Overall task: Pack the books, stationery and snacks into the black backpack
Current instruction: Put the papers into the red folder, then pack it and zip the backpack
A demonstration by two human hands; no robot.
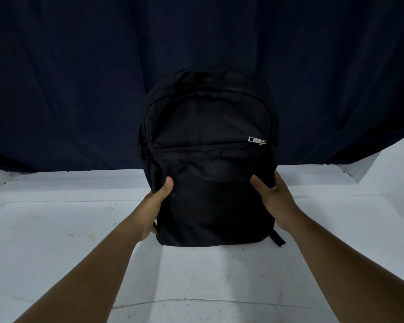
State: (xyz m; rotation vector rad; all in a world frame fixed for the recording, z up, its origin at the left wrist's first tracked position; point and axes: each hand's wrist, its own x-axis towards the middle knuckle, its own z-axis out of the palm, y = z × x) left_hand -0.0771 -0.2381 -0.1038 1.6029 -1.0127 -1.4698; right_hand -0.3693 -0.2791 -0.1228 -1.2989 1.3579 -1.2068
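A black backpack (208, 159) stands upright on a white table (56, 229), held between two bare hands. The left hand (158, 201) grips its lower left side, thumb on the front. The right hand (269, 194) grips the lower right side. Above the hands, a silver zipper pull (257, 140) sits at the right end of the closed front pocket. A dark blue curtain (79, 78) hangs behind.
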